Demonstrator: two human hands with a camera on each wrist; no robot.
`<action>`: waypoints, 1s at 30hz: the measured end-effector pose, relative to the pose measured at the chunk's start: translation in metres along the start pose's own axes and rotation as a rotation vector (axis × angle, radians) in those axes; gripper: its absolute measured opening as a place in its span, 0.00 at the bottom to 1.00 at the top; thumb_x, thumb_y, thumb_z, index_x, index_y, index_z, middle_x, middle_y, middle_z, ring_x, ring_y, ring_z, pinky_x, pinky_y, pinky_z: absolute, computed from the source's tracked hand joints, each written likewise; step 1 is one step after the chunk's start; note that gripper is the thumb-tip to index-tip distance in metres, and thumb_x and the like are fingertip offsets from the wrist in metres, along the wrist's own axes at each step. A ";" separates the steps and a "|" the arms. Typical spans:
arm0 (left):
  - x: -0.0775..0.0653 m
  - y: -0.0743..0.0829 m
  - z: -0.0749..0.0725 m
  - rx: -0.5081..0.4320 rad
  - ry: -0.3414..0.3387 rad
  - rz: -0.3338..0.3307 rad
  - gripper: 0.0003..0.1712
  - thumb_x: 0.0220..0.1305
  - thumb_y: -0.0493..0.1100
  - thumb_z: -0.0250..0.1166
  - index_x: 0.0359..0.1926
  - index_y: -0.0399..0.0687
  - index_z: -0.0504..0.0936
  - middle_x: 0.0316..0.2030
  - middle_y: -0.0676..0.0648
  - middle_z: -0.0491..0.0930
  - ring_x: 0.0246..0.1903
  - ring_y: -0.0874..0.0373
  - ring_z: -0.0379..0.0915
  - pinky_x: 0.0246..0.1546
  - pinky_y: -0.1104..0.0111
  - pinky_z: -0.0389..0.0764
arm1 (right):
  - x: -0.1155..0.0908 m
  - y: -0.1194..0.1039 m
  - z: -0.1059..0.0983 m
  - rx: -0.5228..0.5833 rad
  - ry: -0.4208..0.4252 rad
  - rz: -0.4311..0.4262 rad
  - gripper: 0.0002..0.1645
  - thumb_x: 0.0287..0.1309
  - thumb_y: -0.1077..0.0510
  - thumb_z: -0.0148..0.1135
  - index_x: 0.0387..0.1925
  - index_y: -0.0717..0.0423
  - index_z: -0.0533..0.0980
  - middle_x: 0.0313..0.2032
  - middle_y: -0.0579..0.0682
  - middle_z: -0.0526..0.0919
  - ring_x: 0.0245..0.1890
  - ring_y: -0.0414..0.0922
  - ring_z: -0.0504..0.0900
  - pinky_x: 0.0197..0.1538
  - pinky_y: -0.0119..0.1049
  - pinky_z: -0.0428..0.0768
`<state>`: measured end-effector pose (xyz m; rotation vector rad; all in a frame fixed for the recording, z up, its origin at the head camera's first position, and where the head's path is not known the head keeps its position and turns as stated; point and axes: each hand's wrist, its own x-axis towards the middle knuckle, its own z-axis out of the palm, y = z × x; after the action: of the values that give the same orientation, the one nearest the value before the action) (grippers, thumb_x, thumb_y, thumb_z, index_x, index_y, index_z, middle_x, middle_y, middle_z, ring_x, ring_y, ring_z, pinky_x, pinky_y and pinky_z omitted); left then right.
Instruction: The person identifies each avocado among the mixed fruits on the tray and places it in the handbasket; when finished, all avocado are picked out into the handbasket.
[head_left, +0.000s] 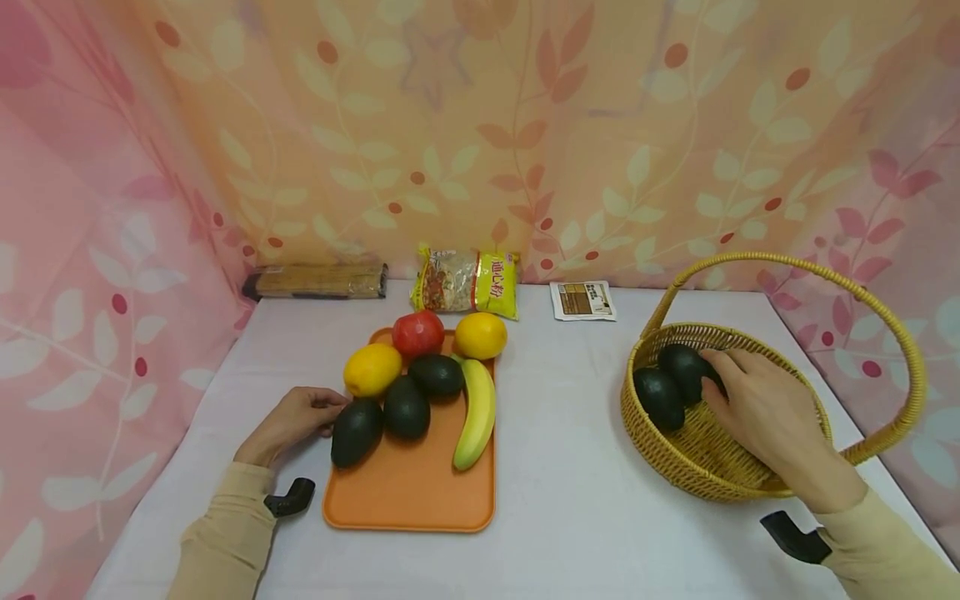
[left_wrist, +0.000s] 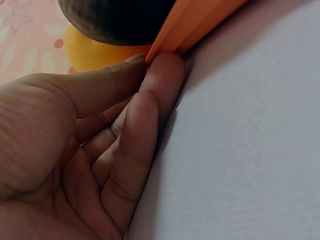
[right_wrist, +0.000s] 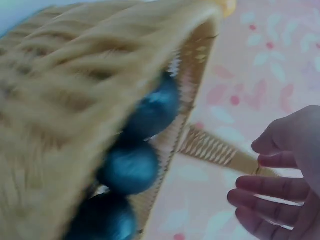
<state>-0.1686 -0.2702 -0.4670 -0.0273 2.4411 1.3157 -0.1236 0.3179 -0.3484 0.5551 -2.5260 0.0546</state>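
right on the tray's edge now, the left hand (head_left: 296,421) pinches the rim of the orange tray (head_left: 408,508) between thumb and forefinger. just beside that grip sits an avocado (head_left: 357,433) at the very edge, 2 more avocados (head_left: 407,408) packed in beyond it. here's the danger: raise that rim and the tray tilts, and these smooth rounds could roll, perhaps shoving the banana (head_left: 477,412). the 2 lemons (head_left: 372,371) (head_left: 481,336) look risky too, each jutting past a side, while a red fruit (head_left: 418,335) perches at the far end.

across to the basket (head_left: 660,454)! the right hand (head_left: 776,412) is in over the rim, fingers loosely spread, nothing between them; the right wrist view shows a gap to 3 avocados (right_wrist: 129,167) lined along the wall. a careless knock could send those rolling, and a sleeve (head_left: 881,533) snagging the handle (head_left: 917,383) could drag the basket sideways.

farther back, a yellow food bag (head_left: 465,283) and a sachet (head_left: 583,301) lie clear of trouble.
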 end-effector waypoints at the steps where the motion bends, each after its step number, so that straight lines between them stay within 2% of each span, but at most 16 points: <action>1: 0.001 0.000 0.000 -0.005 0.003 -0.004 0.18 0.68 0.42 0.61 0.52 0.33 0.82 0.36 0.48 0.85 0.30 0.60 0.75 0.32 0.72 0.79 | 0.005 -0.004 -0.001 0.011 0.021 -0.018 0.26 0.42 0.61 0.70 0.48 0.63 0.78 0.36 0.61 0.84 0.34 0.58 0.82 0.34 0.55 0.81; 6: 0.001 0.001 0.000 0.010 0.009 0.003 0.18 0.67 0.43 0.62 0.51 0.33 0.82 0.34 0.49 0.84 0.29 0.61 0.74 0.31 0.72 0.78 | 0.028 -0.025 -0.001 0.048 0.085 -0.135 0.23 0.44 0.60 0.67 0.46 0.63 0.79 0.37 0.59 0.84 0.36 0.57 0.83 0.35 0.51 0.82; 10: -0.001 0.001 0.000 0.016 0.004 0.013 0.19 0.67 0.44 0.62 0.51 0.33 0.82 0.32 0.50 0.84 0.28 0.61 0.74 0.30 0.72 0.77 | 0.043 -0.045 0.002 0.061 0.100 -0.230 0.22 0.45 0.60 0.66 0.45 0.65 0.79 0.38 0.60 0.84 0.36 0.57 0.83 0.38 0.51 0.82; 16: -0.001 -0.001 0.000 0.003 0.008 0.035 0.18 0.67 0.43 0.62 0.51 0.33 0.82 0.30 0.51 0.83 0.26 0.62 0.74 0.30 0.72 0.77 | 0.061 -0.082 0.008 0.053 0.053 -0.301 0.25 0.46 0.56 0.72 0.47 0.61 0.79 0.42 0.59 0.84 0.40 0.55 0.83 0.41 0.49 0.83; 24: 0.001 -0.003 0.001 -0.017 0.015 0.040 0.18 0.67 0.42 0.62 0.51 0.32 0.82 0.32 0.51 0.84 0.26 0.64 0.74 0.29 0.73 0.78 | 0.078 -0.130 0.018 -0.005 -0.004 -0.395 0.28 0.50 0.49 0.72 0.53 0.54 0.77 0.49 0.56 0.82 0.50 0.54 0.80 0.48 0.46 0.81; 30: 0.001 -0.002 0.001 -0.008 0.011 0.026 0.18 0.68 0.43 0.61 0.51 0.33 0.82 0.32 0.52 0.83 0.27 0.63 0.74 0.30 0.73 0.78 | 0.086 -0.160 0.032 -0.005 -0.049 -0.458 0.31 0.50 0.46 0.72 0.56 0.49 0.76 0.53 0.54 0.80 0.54 0.51 0.79 0.53 0.45 0.80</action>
<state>-0.1688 -0.2703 -0.4694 -0.0052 2.4530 1.3398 -0.1417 0.1342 -0.3425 1.1275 -2.3817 -0.1353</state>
